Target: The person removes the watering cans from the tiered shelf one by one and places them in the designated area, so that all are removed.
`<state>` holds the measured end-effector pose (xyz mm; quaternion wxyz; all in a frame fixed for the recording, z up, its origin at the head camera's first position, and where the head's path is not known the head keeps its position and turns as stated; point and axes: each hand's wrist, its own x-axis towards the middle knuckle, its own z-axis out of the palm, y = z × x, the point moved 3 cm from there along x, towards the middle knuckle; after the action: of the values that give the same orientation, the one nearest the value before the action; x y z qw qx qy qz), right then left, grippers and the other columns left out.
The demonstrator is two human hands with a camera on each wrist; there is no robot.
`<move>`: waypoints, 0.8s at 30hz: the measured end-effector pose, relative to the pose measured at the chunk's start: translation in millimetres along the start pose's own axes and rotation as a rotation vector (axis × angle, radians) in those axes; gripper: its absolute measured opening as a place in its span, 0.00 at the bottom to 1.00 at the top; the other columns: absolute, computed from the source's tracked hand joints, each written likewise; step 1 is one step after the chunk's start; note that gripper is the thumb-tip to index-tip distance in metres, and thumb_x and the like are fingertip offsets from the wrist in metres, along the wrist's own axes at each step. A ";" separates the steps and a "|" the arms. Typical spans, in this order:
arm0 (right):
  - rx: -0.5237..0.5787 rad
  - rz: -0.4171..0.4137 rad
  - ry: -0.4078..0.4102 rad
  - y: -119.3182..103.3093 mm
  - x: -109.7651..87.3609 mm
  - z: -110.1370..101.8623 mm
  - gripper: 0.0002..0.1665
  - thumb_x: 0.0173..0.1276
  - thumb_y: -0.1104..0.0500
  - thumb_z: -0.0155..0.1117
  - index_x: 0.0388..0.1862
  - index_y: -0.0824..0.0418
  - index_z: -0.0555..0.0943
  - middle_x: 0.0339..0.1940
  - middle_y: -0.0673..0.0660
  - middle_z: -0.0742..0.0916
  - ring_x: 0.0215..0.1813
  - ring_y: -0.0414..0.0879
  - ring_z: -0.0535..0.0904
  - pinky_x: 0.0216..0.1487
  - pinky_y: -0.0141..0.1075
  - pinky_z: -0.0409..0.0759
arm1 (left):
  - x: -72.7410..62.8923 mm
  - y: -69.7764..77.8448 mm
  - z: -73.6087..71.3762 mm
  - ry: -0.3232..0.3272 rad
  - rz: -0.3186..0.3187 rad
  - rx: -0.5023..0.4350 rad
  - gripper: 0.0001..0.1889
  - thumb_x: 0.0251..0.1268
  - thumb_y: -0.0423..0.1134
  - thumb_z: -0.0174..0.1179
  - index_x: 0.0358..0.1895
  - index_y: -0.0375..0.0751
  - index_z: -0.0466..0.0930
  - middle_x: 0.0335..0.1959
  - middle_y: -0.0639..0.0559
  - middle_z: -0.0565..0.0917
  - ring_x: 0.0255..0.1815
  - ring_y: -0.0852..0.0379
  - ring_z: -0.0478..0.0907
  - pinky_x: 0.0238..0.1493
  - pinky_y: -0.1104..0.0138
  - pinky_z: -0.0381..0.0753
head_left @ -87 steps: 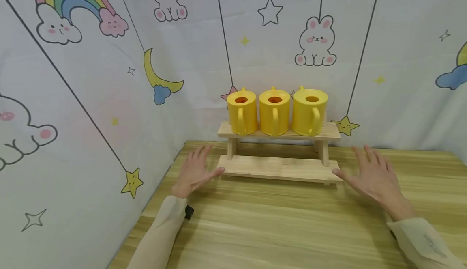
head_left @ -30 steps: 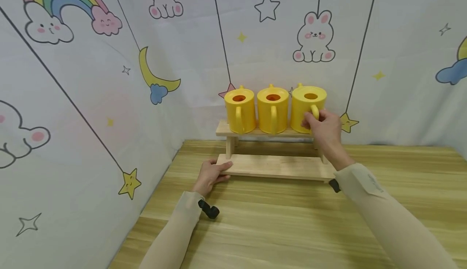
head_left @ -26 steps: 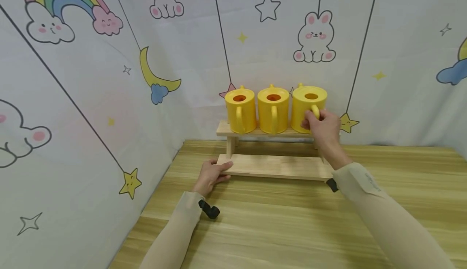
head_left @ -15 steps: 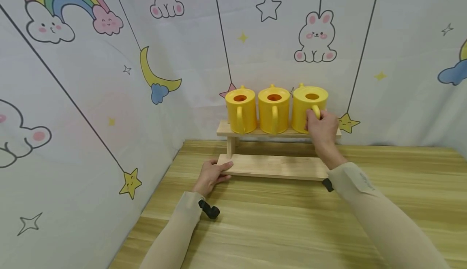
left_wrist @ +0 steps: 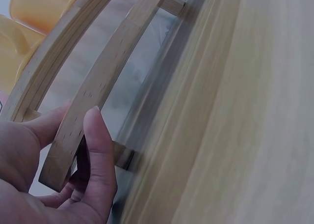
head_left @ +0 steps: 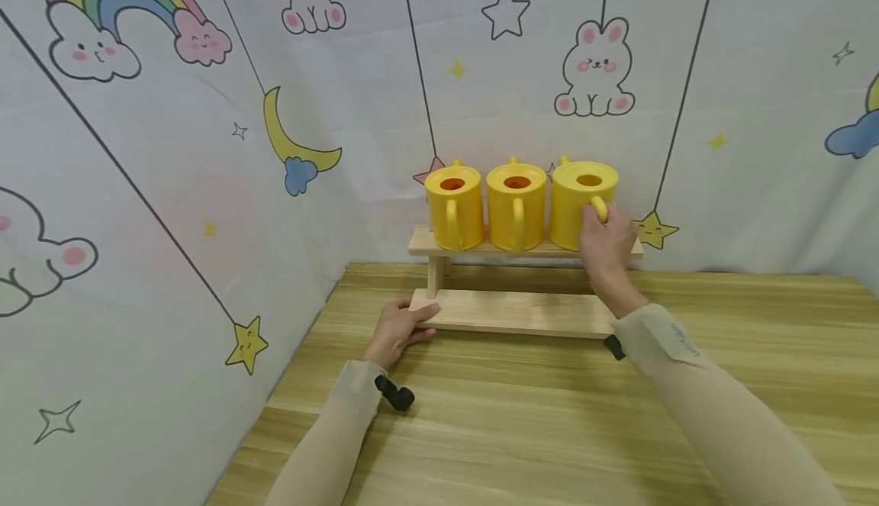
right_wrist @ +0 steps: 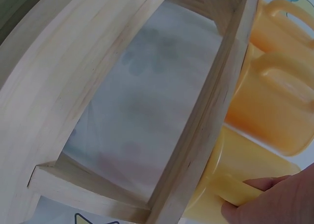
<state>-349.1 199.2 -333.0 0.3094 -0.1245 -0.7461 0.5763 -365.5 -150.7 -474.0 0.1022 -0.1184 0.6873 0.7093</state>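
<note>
Three yellow watering cans stand upright in a row on the upper board of a wooden two-tier rack [head_left: 515, 312]. Each has a round hole in its top, a handle towards me and a small spout-like tip behind. My right hand [head_left: 610, 243] grips the handle of the rightmost watering can [head_left: 566, 204], fingers partly hidden behind it. The middle watering can [head_left: 516, 208] and the left watering can [head_left: 456, 208] are untouched. My left hand [head_left: 394, 330] holds the left end of the lower board [left_wrist: 91, 91], thumb on top and fingers curled beneath, as the left wrist view shows.
The rack's upper board [head_left: 422, 243] rests on short wooden legs [head_left: 435, 277]. Behind it hangs a white cloth wall [head_left: 384, 109] printed with cartoons, which also closes off the left side. A wood-grain table [head_left: 481, 414] lies under everything.
From beside the rack, my left hand has taken hold of the lower board and my right hand the right can's handle. That can has turned slightly, its handle swinging right.
</note>
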 end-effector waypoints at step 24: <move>0.012 -0.044 -0.026 -9.1 -3.6 -37.5 0.24 0.79 0.52 0.53 0.20 0.56 0.66 0.15 0.41 0.70 0.23 0.39 0.70 0.20 0.29 0.64 | -2.7 -0.6 1.5 0.011 0.025 0.004 0.38 0.74 0.34 0.73 0.80 0.29 0.65 0.64 0.30 0.82 0.39 0.59 0.90 0.35 0.73 0.94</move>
<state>-322.0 223.8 -320.2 0.3130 -0.0989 -0.7489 0.5756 -362.9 -149.2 -473.6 0.0900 -0.1136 0.6907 0.7085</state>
